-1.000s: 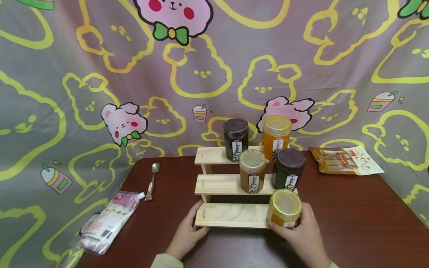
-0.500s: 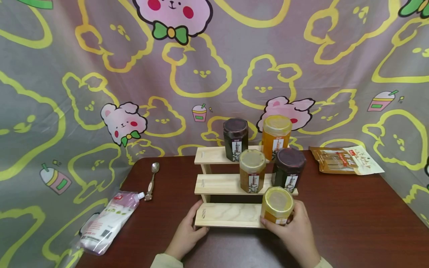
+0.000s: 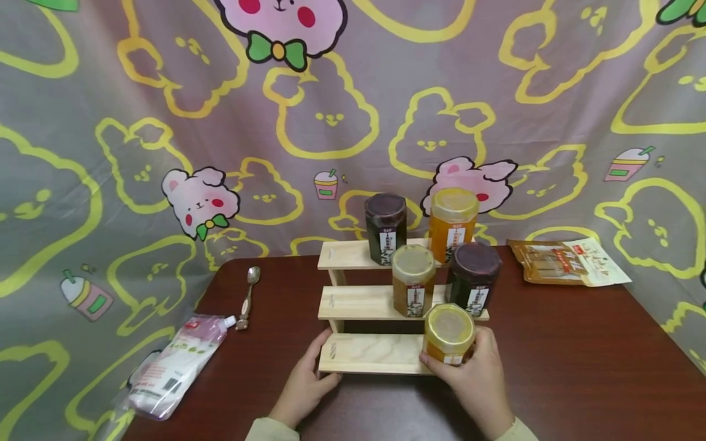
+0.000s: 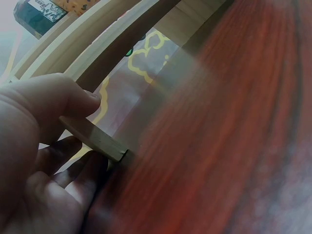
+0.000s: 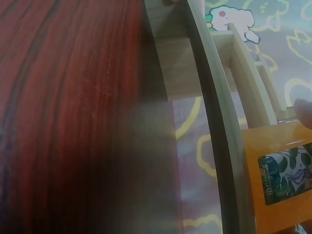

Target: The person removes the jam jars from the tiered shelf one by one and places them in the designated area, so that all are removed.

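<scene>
My right hand [image 3: 477, 381] holds a honey-coloured glass jar [image 3: 450, 331] with a yellow lid, thumb at its front and fingers at its right side. The jar is at the right end of the bottom step of a three-step wooden display stand [image 3: 372, 352]. In the right wrist view, the orange side and patterned label of this jar [image 5: 280, 175] show against the step's front edge. At the stand's left end, my left hand [image 3: 304, 381] grips the bottom step. The left wrist view shows its thumb [image 4: 83, 101] by the board and its fingers around the end support [image 4: 97, 139].
On the middle step stand an amber jar [image 3: 413, 285] and a dark jar [image 3: 474, 278]. The top step bears another dark jar [image 3: 386, 229] and an orange jar [image 3: 454, 223]. A spoon [image 3: 248, 297] and a spouted pouch [image 3: 179, 367] lie left, a brown snack packet [image 3: 565, 262] right.
My right hand has moved the yellow-lidded jar leftward and slightly back along the bottom step. My left hand keeps its grip on the stand's left end.
</scene>
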A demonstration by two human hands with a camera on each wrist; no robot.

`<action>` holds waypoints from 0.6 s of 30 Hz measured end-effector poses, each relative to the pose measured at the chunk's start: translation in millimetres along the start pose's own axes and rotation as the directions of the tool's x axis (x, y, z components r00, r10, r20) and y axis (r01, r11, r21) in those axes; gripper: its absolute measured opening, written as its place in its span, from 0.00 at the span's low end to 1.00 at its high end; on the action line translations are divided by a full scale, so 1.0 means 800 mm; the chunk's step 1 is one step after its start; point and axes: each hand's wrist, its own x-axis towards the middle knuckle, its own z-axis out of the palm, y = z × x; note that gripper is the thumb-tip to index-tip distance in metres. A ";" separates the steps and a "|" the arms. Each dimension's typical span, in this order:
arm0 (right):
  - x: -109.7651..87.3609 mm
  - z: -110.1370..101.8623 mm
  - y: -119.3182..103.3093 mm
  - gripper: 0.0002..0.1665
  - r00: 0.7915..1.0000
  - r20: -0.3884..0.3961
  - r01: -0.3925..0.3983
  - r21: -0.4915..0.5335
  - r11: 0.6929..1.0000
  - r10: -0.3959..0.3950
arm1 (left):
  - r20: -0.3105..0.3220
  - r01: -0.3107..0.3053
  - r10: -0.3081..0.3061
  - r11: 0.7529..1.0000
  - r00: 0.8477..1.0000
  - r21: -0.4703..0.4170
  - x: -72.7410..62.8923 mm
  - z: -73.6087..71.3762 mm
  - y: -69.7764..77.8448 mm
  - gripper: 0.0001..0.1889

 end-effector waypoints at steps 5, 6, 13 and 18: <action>-0.001 0.002 0.002 0.48 1.000 -0.027 0.009 -0.001 1.000 -0.009 | -0.005 -0.005 0.005 1.000 1.000 -0.006 -0.001 0.003 0.001 0.45; -0.002 0.003 0.003 0.48 0.999 -0.033 0.013 -0.006 1.000 -0.013 | -0.007 -0.008 0.008 1.000 1.000 -0.008 -0.001 0.003 0.002 0.45; -0.003 0.006 0.008 0.48 0.998 -0.058 0.035 -0.023 0.999 -0.036 | -0.037 -0.025 0.025 1.000 0.999 0.001 0.002 0.005 -0.001 0.44; -0.007 0.005 0.010 0.49 0.998 -0.034 0.050 -0.016 0.999 -0.051 | -0.045 0.013 -0.009 0.996 0.999 0.091 0.001 0.004 0.001 0.45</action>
